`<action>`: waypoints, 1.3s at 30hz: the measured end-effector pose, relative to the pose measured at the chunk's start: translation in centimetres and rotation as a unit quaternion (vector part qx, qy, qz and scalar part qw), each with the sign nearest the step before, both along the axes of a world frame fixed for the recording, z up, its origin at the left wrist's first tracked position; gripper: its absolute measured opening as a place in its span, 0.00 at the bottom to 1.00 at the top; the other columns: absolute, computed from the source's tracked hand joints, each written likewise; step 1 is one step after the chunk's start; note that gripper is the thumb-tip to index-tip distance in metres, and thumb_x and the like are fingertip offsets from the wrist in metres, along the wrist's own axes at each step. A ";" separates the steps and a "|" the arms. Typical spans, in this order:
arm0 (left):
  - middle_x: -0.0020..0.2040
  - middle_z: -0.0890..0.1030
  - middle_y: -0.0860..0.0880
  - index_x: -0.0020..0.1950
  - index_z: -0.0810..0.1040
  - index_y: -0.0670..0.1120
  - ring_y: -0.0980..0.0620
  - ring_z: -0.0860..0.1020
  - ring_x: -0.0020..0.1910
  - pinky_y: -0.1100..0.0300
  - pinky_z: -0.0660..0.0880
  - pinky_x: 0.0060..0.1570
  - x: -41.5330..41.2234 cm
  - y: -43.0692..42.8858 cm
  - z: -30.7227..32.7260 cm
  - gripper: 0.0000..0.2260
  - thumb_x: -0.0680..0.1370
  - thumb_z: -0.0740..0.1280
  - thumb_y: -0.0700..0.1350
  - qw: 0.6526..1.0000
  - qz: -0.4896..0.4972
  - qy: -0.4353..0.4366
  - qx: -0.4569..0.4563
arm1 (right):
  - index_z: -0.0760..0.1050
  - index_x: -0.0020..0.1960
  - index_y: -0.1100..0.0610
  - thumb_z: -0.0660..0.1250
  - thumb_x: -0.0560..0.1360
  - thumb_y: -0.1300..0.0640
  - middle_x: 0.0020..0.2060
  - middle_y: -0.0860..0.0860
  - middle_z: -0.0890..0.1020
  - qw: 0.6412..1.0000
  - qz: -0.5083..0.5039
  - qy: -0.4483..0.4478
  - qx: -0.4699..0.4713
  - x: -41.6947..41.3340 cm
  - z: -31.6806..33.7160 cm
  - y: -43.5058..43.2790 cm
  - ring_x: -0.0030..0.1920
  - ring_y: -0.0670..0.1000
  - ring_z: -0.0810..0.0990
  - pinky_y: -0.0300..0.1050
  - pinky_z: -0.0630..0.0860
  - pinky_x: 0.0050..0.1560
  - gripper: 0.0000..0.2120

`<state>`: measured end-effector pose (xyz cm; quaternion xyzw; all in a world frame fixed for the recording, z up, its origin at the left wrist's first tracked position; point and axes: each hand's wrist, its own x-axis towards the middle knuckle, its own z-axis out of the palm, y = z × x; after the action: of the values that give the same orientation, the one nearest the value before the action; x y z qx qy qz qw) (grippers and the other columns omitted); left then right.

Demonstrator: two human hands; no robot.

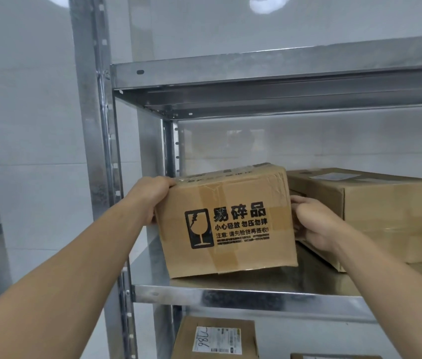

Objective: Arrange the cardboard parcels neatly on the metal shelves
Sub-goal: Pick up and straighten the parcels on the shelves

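A brown cardboard parcel (228,221) with a black broken-glass fragile mark and tape sits at the left end of the middle metal shelf (243,297), slightly tilted. My left hand (150,196) grips its upper left corner. My right hand (313,224) holds its right side, fingers curled behind the edge, in the gap to a second, larger parcel (375,213) that lies further right on the same shelf.
The steel upright post (96,151) stands just left of the parcel. An upper shelf (269,73) runs overhead. On the shelf below lie a labelled parcel (217,338) and the top edge of another parcel (334,356). White wall behind.
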<state>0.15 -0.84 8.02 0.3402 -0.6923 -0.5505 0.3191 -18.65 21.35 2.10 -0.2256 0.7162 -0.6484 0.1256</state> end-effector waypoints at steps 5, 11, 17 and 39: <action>0.48 0.77 0.45 0.55 0.72 0.48 0.46 0.76 0.45 0.51 0.73 0.37 -0.4 0.3 0.4 0.07 0.81 0.67 0.48 0.998 -0.022 -0.043 -0.025 | 0.78 0.56 0.52 0.57 0.79 0.30 0.53 0.59 0.82 0.990 0.044 -0.128 -0.024 0.1 2.1 0.4 0.54 0.64 0.81 0.64 0.78 0.44 0.27; 0.54 0.79 0.42 0.55 0.73 0.47 0.42 0.78 0.51 0.47 0.73 0.39 -0.4 -0.3 1.0 0.13 0.79 0.70 0.54 0.994 -0.047 -0.099 0.014 | 0.76 0.62 0.51 0.68 0.73 0.31 0.60 0.63 0.80 0.985 0.072 -0.138 0.080 0.5 4.7 0.4 0.59 0.70 0.78 0.78 0.73 0.57 0.28; 0.56 0.78 0.41 0.64 0.73 0.45 0.42 0.77 0.53 0.47 0.73 0.44 -1.0 -1.2 1.0 0.18 0.80 0.70 0.52 0.989 -0.061 -0.132 0.008 | 0.75 0.60 0.56 0.71 0.77 0.46 0.57 0.65 0.81 0.982 0.063 -0.103 0.145 0.5 6.2 0.3 0.56 0.69 0.81 0.77 0.76 0.54 0.17; 0.53 0.82 0.44 0.66 0.75 0.45 0.46 0.80 0.49 0.53 0.75 0.37 0.1 -0.9 -0.4 0.17 0.81 0.69 0.51 0.998 -0.057 -0.017 -0.027 | 0.77 0.49 0.53 0.72 0.77 0.47 0.42 0.56 0.81 0.996 0.046 -0.050 0.048 0.9 4.8 0.6 0.47 0.57 0.80 0.53 0.76 0.47 0.10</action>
<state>0.27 -1.78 7.67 0.3005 -0.7307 -0.5429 0.2848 -17.75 21.96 6.87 -0.2191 0.7282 -0.6171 0.2021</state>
